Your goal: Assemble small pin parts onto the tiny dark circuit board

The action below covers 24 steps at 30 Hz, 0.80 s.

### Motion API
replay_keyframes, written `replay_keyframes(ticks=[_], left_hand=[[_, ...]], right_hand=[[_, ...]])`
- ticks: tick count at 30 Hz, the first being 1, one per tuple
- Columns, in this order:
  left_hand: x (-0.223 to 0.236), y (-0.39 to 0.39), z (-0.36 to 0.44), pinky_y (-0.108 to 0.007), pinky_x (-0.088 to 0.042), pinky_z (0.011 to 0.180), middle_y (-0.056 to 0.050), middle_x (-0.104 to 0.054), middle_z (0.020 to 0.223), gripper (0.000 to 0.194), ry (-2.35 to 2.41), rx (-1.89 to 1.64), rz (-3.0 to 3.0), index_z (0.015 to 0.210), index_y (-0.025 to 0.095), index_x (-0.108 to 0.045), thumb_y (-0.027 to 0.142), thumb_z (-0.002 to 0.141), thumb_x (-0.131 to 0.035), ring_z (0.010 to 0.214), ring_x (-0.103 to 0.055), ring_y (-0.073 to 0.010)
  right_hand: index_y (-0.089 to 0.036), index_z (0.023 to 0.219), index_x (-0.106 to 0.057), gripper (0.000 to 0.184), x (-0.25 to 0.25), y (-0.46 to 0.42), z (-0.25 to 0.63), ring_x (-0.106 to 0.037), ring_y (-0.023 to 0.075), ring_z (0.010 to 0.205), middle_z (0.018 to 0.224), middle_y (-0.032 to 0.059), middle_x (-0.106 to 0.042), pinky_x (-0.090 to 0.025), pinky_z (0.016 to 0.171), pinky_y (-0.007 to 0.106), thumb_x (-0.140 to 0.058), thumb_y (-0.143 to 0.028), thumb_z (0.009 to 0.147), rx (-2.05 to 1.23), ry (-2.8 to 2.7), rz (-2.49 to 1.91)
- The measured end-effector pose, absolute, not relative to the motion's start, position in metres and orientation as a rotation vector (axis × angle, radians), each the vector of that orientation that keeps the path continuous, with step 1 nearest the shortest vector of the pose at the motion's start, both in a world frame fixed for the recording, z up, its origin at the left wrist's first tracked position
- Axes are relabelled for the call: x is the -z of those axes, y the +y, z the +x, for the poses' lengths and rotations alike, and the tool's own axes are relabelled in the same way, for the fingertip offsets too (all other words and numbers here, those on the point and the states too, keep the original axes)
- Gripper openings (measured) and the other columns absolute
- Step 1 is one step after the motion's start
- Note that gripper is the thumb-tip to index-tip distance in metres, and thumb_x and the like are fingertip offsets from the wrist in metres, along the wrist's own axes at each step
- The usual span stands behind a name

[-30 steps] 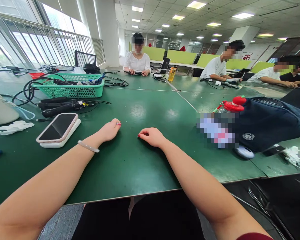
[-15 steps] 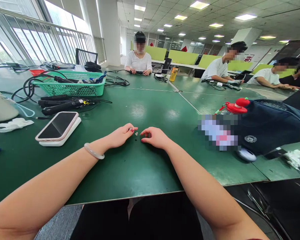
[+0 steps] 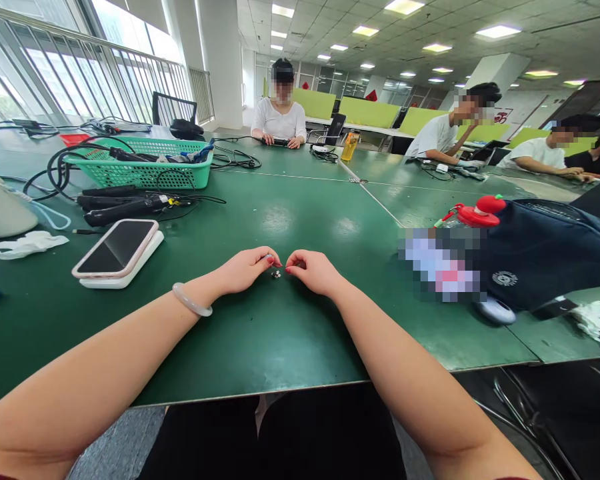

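Observation:
My left hand is above the green table, thumb and forefinger closed, with a hint of something tiny and greyish between them. My right hand faces it from a short gap away, its thumb and fingertips pinched together; whatever they hold, if anything, is too small to name. Just below the gap between both hands lies a cluster of tiny white and dark pieces on the tabletop. A pale bangle circles my left wrist.
Left of my arm, a phone rests on a white box. Behind it are black cable-ended tools and a green basket. On the right lie a dark blue bag and a mouse. Several people sit farther off.
Both hands have come closer together, the left moving slightly right. My right fingers, apart before, are now pinched. The tiny pieces sit closer together.

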<state>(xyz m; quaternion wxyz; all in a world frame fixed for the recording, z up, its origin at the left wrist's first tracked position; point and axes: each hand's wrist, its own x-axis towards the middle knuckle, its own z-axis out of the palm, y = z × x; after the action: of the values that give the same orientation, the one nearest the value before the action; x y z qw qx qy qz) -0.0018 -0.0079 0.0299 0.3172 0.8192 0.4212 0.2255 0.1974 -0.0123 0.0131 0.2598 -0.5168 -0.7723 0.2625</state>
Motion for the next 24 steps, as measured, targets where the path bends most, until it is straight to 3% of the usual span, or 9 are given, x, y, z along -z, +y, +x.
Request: replay_keyframes(ticks=[5,10,18,24], left_hand=[[-0.0280,-0.0031,-0.0021,-0.029,-0.042,0.077,-0.003,-0.064,0.089,0.032,1.264,-0.681,2.221,0.097,0.022,-0.068,0.038,0.083,-0.043,0.081,-0.055,-0.0184],[-0.0242,-0.0018,-0.0039,-0.027,-0.044,0.061,0.000,-0.063,0.070,0.032,1.324,-0.729,2.020,0.100,0.022,-0.069,0.038,0.078,-0.052,0.061,-0.053,-0.0145],[-0.0222,-0.0032,0.0000,-0.033,-0.052,0.081,-0.004,-0.070,0.092,0.040,1.087,-0.799,1.744,0.112,0.017,-0.062,0.024,0.072,-0.058,0.078,-0.065,-0.0160],[-0.0244,-0.0103,0.0045,-0.036,-0.052,0.083,-0.005,-0.071,0.088,0.044,1.036,-0.789,1.747,0.114,0.017,-0.060,0.026,0.072,-0.062,0.078,-0.067,-0.0186]], right_hand=[[-0.020,0.092,-0.066,0.017,-0.0112,-0.0127,0.1951,-0.053,0.0092,0.066,0.077,-0.0015,-0.064,-0.042,0.067,0.023,-0.057,-0.022,0.078,-0.734,-2.109,-1.362],[-0.022,0.088,-0.069,0.018,-0.0129,-0.0139,0.1955,-0.058,0.0103,0.074,0.085,-0.0003,-0.068,-0.044,0.074,0.025,-0.053,-0.021,0.080,-0.743,-2.050,-1.295],[-0.018,0.080,-0.068,0.017,-0.0138,-0.0119,0.1937,-0.051,0.0083,0.055,0.070,-0.0003,-0.065,-0.042,0.060,0.023,-0.059,-0.030,0.074,-0.966,-1.849,-1.271],[-0.016,0.069,-0.062,0.024,-0.0098,-0.0107,0.1873,-0.042,0.0068,0.050,0.057,-0.0041,-0.055,-0.035,0.053,0.022,-0.063,-0.040,0.068,-1.045,-1.637,-1.226]])
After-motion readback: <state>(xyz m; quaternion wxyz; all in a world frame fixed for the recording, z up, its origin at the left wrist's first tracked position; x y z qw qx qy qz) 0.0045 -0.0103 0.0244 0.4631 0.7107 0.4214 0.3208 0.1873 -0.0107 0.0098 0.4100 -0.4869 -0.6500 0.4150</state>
